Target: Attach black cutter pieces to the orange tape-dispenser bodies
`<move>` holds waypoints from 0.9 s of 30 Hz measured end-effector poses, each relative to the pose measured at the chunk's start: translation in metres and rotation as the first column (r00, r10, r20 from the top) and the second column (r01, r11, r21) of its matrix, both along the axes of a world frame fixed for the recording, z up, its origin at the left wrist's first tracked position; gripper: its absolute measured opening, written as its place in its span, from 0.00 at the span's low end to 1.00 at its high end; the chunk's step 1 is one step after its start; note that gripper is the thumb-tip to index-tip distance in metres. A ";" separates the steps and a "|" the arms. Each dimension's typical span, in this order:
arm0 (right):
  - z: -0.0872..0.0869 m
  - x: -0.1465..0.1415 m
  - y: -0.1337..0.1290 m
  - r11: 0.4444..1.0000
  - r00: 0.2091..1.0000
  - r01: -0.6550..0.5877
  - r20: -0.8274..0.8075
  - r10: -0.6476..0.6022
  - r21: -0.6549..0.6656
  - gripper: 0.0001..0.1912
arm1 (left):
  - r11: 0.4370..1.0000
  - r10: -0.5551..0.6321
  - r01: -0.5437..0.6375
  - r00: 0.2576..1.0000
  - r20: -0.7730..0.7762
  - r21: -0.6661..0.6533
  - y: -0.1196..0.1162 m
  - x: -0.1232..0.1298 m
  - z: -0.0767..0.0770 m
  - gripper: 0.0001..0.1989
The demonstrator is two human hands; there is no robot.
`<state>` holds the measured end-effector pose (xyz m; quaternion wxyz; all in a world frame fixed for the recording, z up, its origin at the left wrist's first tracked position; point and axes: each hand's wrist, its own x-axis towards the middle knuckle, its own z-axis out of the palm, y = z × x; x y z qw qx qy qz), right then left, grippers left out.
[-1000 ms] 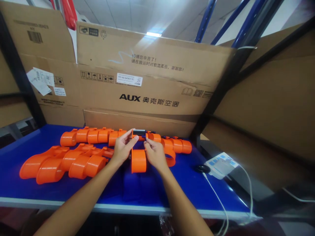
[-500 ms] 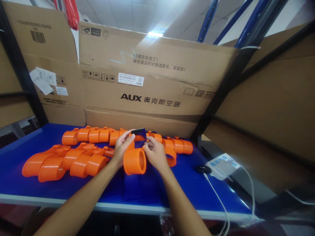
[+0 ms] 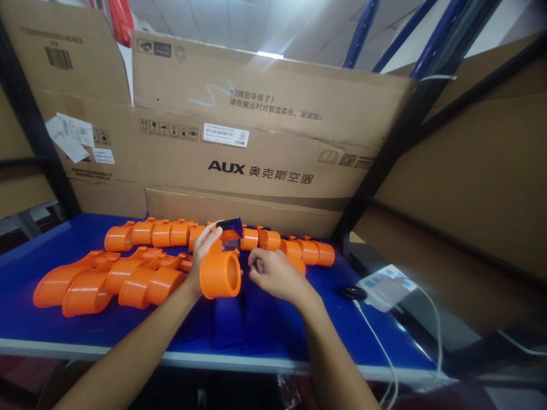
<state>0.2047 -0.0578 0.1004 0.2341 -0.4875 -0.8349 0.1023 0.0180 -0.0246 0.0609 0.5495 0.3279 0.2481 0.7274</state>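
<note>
My left hand [image 3: 202, 253] is closed around an orange plastic part with a round ring [image 3: 220, 274] at its lower end and a dark blue piece [image 3: 229, 226] at its top. The ring's opening faces right. Just to the right of it, my right hand [image 3: 273, 270] has its fingers curled together, apart from the orange part; whatever they may hold is hidden. Behind both hands runs a row of similar orange ring parts [image 3: 161, 234]. A second group of orange ring parts [image 3: 88, 293] lies to the left of my left forearm.
A blue tabletop [image 3: 342, 336] carries everything, with a pale front edge. Behind it stands a cardboard panel [image 3: 265, 142] between dark metal posts. On the right lie a black round device [image 3: 352, 293], a white-and-blue box [image 3: 387, 287] and a white cable [image 3: 376, 336].
My left hand has moved slightly left with the orange part. My right hand has come away from the part, shifted down and right, and its fingers have curled.
</note>
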 end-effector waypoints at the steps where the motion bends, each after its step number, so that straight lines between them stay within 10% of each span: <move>1: 0.001 0.000 -0.003 1.000 0.999 -0.003 0.047 0.003 -0.004 0.07 | 1.000 -0.021 0.021 1.000 0.009 0.000 -0.001 0.000 0.003 0.23; 15: -0.005 0.002 -0.012 0.995 0.971 0.102 0.216 -0.102 0.014 0.04 | 0.999 -0.036 0.038 0.990 -0.134 0.008 0.019 -0.005 -0.009 0.24; 27: -0.008 -0.013 0.033 0.962 0.978 0.072 -0.209 -0.016 0.265 0.24 | 0.980 -0.187 0.193 0.973 -0.133 0.039 0.006 0.006 -0.003 0.27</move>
